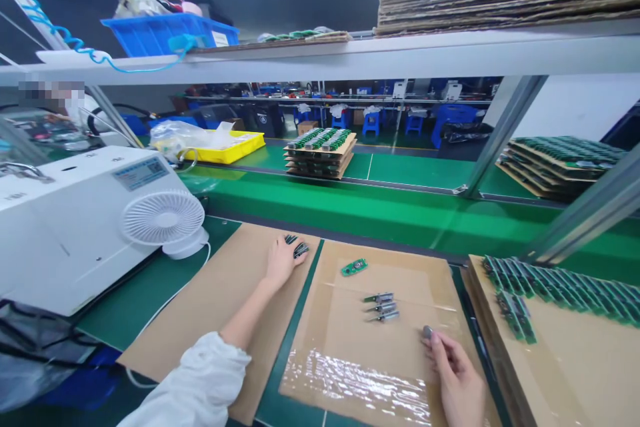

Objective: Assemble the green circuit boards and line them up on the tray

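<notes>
Over the left cardboard sheet (200, 320), my left hand (281, 263) is closed on small circuit boards (301, 250), whose ends show past my fingers; how many is hidden. My right hand (457, 373) is above the right side of a tape-covered cardboard sheet (345, 340). Its thumb and fingers pinch a small dark grey round piece (427, 331). Between my hands, several small boards (383, 307) stand on edge in a short row on the taped sheet. A single green circuit board (355, 267) lies flat behind them.
At right, a cardboard stack (575, 373) carries rows of green boards (565, 287). A white fan (163, 219) stands by a white machine (75, 227) at left. Behind run a green belt (325, 203) and a metal shelf (300, 60). Farther left is a yellow tray (235, 148).
</notes>
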Action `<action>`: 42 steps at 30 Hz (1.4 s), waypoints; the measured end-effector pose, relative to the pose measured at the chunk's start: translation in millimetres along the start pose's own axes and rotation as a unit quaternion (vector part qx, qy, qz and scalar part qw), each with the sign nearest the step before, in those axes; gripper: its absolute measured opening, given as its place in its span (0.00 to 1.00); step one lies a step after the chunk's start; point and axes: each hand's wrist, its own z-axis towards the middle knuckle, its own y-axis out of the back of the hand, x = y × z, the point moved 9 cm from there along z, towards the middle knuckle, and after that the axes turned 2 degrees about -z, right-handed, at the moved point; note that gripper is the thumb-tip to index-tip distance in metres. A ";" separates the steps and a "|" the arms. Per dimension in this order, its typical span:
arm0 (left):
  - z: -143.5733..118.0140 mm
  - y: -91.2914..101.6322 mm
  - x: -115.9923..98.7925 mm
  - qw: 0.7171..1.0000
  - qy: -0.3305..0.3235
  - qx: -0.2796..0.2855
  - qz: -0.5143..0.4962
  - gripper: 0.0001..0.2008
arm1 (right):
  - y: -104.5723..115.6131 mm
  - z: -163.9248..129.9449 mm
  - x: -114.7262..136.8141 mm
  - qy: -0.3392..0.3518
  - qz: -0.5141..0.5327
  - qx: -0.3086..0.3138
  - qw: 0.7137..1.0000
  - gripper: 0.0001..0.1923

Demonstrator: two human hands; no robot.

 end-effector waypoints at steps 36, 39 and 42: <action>-171.6 -26.5 -226.0 0.328 0.194 0.437 -0.815 0.39 | -21.5 -86.9 162.4 0.320 -0.089 0.005 0.943 0.07; -171.8 -26.4 -231.5 0.331 0.180 0.441 -0.815 0.41 | -20.9 -92.8 170.5 0.361 -0.101 -0.003 0.927 0.07; -169.4 -23.0 -236.3 0.358 0.150 0.446 -0.807 0.41 | -19.3 -96.0 175.9 0.384 -0.105 0.009 0.917 0.08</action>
